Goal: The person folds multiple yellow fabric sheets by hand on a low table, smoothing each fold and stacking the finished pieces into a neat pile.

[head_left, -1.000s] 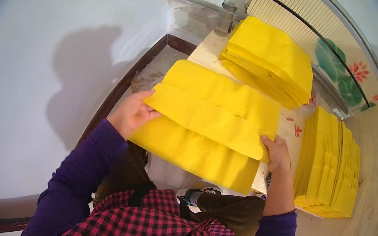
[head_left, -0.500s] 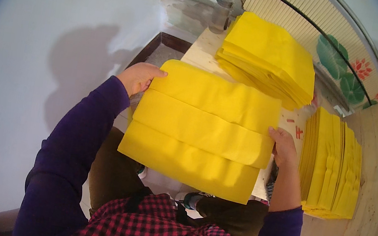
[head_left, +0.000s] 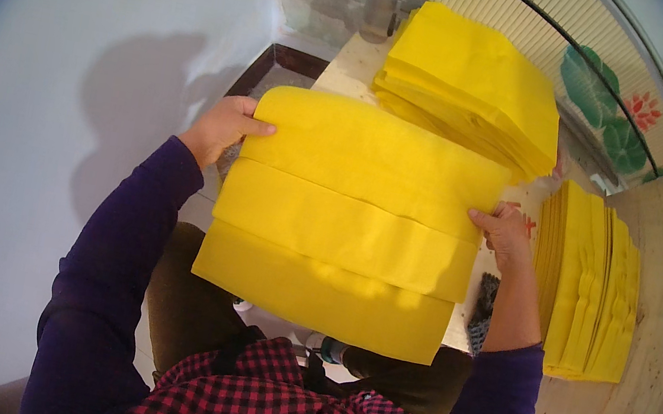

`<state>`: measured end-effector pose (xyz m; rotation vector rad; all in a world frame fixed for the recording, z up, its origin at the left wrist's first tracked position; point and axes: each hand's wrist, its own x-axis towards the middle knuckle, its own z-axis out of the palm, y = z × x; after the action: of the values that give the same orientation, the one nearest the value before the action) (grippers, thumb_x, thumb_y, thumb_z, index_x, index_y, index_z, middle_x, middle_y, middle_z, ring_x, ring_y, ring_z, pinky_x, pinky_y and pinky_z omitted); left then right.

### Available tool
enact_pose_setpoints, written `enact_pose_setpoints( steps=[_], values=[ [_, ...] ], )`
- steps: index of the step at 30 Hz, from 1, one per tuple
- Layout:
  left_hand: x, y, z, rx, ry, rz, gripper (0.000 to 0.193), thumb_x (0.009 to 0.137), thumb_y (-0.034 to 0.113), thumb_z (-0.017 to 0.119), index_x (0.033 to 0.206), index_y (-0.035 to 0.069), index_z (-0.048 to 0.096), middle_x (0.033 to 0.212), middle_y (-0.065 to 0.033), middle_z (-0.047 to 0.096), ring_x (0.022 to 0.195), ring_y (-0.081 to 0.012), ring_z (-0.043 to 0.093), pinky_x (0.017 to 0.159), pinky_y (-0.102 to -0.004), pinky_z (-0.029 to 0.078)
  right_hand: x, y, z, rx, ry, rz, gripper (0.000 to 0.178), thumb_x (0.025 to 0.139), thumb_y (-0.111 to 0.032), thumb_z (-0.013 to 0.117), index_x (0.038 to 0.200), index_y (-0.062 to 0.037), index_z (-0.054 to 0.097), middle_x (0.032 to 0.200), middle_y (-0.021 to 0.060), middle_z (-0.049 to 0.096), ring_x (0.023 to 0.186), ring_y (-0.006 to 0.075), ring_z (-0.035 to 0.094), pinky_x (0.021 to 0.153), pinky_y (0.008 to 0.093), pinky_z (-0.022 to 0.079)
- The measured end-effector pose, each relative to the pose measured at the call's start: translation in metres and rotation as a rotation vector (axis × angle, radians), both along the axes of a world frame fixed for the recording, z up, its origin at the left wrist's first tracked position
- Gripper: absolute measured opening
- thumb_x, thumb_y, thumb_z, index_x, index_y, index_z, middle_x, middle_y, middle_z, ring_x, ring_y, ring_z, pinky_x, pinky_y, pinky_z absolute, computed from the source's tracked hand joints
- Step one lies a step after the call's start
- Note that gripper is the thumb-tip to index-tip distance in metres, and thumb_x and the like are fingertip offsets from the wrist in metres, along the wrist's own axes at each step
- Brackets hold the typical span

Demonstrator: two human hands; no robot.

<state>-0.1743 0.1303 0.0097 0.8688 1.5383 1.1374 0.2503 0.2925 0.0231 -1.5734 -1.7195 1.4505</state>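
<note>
Between my hands, above my lap, I hold yellow fabric sheets (head_left: 346, 227) that look like felt. They overlap in three stepped layers, and the top one curves over at its far edge. My left hand (head_left: 226, 128) pinches the left edge, thumb on top and fingers beneath. On the right edge, my right hand (head_left: 505, 233) pinches in the same way, its thumb on the upper face. Just beyond lies a thick stack of yellow fabric (head_left: 476, 73) on the pale wooden table (head_left: 345, 73). A second yellow stack (head_left: 586, 285) sits to the right of my right hand.
A glass jar (head_left: 382, 7) stands at the table's far left corner. Behind the stacks rises a ribbed panel (head_left: 521, 19) with painted leaves and red flowers. A dark knitted item (head_left: 482, 311) lies by my right forearm. The white wall (head_left: 31, 113) closes off the left side.
The held sheets have come slightly nearer and to the left, and their top layer bulges more at the far edge. My left thumb reaches further onto the fabric.
</note>
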Motion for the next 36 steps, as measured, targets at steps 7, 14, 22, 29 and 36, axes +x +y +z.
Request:
enact_pose_setpoints(
  steps=[7,14,22,29,36],
  values=[
    [-0.017,0.004,0.009,-0.055,0.032,-0.063,0.016,0.083,0.006,0.07,0.097,-0.001,0.066,0.081,-0.0042,0.066,0.053,-0.0072,0.052,0.046,-0.0213,0.041,0.003,0.004,0.008,-0.037,0.048,0.024,0.012,0.08,-0.011,0.075,0.085,-0.0039,0.066,0.063,-0.0001,0.059,0.041,0.0065,0.044,0.037,0.0216,0.028],
    [-0.011,-0.006,0.027,-0.119,0.112,-0.037,0.014,0.084,0.007,0.069,0.095,-0.001,0.067,0.078,-0.0033,0.066,0.046,-0.0038,0.047,0.041,-0.0181,0.038,0.005,-0.002,0.017,-0.052,0.033,0.001,0.014,0.082,-0.007,0.073,0.092,-0.0026,0.065,0.07,0.0037,0.065,0.049,0.0086,0.058,0.039,0.0189,0.037],
    [0.003,-0.017,0.026,-0.045,0.049,0.027,0.02,0.085,0.004,0.068,0.103,-0.002,0.065,0.097,-0.01,0.069,0.084,-0.0163,0.068,0.077,-0.0256,0.055,0.001,-0.02,0.018,-0.02,0.191,-0.052,0.02,0.084,-0.001,0.068,0.102,0.0037,0.063,0.091,0.0137,0.069,0.072,0.0188,0.07,0.061,0.0248,0.058],
    [0.018,-0.035,0.009,0.16,0.146,-0.008,0.026,0.085,0.0,0.066,0.11,-0.006,0.063,0.1,-0.0105,0.07,0.086,-0.0161,0.066,0.079,-0.026,0.053,0.009,-0.041,-0.007,0.13,0.297,-0.035,0.017,0.087,0.004,0.062,0.103,0.0055,0.063,0.096,0.0127,0.069,0.087,0.0196,0.068,0.079,0.0291,0.056],
    [0.017,-0.05,-0.008,0.325,0.304,-0.058,0.018,0.083,-0.002,0.065,0.1,-0.003,0.071,0.105,-0.0089,0.069,0.092,-0.0157,0.065,0.086,-0.027,0.05,0.024,-0.047,-0.047,0.337,0.382,0.03,0.015,0.087,0.004,0.062,0.1,0.0005,0.067,0.1,0.0073,0.069,0.086,0.0151,0.065,0.081,0.0273,0.054]
  ],
)
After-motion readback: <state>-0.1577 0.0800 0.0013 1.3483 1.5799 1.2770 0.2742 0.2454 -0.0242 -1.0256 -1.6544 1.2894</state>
